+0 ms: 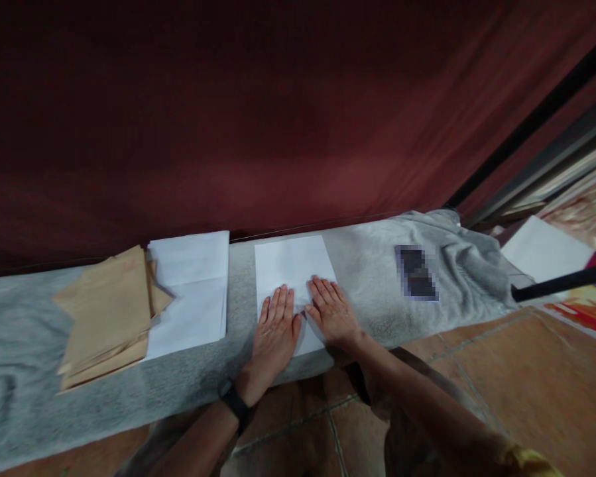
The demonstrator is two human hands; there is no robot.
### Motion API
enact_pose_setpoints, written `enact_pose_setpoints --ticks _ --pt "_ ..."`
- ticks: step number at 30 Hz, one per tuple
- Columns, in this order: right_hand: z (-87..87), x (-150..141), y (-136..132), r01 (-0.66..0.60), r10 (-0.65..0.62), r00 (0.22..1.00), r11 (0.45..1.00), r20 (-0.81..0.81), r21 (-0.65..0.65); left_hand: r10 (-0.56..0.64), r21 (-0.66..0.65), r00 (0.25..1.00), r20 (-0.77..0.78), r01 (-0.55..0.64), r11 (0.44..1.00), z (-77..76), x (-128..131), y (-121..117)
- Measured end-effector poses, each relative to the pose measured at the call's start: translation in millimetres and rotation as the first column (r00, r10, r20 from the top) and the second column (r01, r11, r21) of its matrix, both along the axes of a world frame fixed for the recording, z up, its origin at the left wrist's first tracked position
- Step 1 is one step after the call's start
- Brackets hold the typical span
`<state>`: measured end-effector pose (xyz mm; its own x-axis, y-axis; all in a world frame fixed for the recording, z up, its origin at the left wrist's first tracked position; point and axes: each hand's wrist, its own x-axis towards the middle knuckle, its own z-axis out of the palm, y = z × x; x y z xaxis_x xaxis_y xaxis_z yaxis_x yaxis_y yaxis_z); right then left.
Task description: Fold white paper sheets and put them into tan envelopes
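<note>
A white sheet of paper [292, 258] lies on the grey cloth in front of me, with faint crease lines across it. My left hand [276, 331] rests flat on its lower left part, fingers stretched out and pointing away from me. On the lower right part lies my right hand [332, 313], also flat, its fingers extended and slightly spread. The two thumbs point toward each other with a small gap between them. Neither hand grips anything. My palms and forearms hide part of the sheet's near half.
Grey cloth [367, 291] covers the long, narrow surface. To the left lie brown paper envelopes [111, 305], partly over a stack of white paper [198, 291]. A dark, pixelated rectangular object [417, 273] lies at right. Behind hangs a dark red curtain [278, 132]; tiled floor [526, 371] shows below.
</note>
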<state>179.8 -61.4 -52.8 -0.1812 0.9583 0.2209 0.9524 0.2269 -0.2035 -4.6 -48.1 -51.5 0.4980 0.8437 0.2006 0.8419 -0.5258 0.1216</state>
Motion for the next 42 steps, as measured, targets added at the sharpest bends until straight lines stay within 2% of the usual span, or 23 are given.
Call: enact_pose_setpoints --ticks 12,22,26,29,35,39,42 --pt "-5.3 17 8 0.113 -0.113 0.993 0.994 0.018 0.009 0.088 0.033 0.995 0.037 -0.090 0.995 -2.4 -9 11" --pt "-2.5 26 12 0.226 -0.227 0.973 0.974 0.032 0.036 0.179 0.044 0.983 0.026 -0.180 0.983 -1.4 -17 20" --pt "3.3 18 12 0.181 -0.181 0.983 0.983 -0.003 0.041 0.149 0.068 0.988 0.043 -0.152 0.986 1.3 -12 20" --pt "6.5 5 11 0.102 -0.101 0.994 0.994 -0.038 0.027 0.062 0.070 0.996 0.062 -0.066 0.995 2.0 -3 17" --pt "5.9 -16 12 -0.041 0.040 0.996 0.999 -0.081 -0.003 -0.090 0.074 0.994 0.065 0.085 0.994 -9.9 13 13" --pt "3.2 -19 15 -0.032 0.031 0.996 0.999 -0.082 -0.018 -0.082 0.087 0.996 0.039 0.078 0.993 -17.7 14 14" --pt "1.6 -17 16 -0.021 0.021 0.997 1.000 -0.076 -0.006 -0.054 0.081 0.998 0.026 0.052 0.995 -16.2 12 15"
